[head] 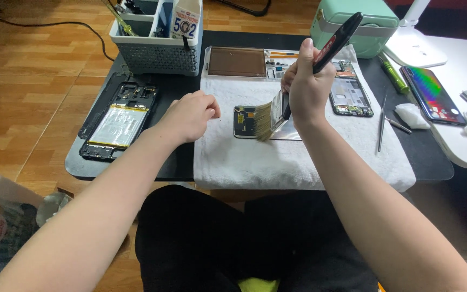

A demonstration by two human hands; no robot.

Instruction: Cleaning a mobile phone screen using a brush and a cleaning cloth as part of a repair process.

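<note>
My right hand (306, 86) was closed around the black handle of a brush (290, 103), tilted so its pale bristles touched the dark end of a screen panel (244, 121) lying flat on the white towel (298, 157). My left hand (190, 114) rested on the towel's left edge as a loose fist, holding nothing, just beside that panel. The towel covered the middle of the dark counter (433, 162). To the left of it lay an opened phone (119, 121) with its battery showing. Behind the towel stood a grey basket (158, 54) of tools, a clear parts tray (239, 62) and a mint-green box (358, 27). A circuit frame (349, 97) sat just right of my right hand, with tweezers (382, 127) beyond it, and a second phone (433, 94) with a rainbow sheen lay farther right.
</note>
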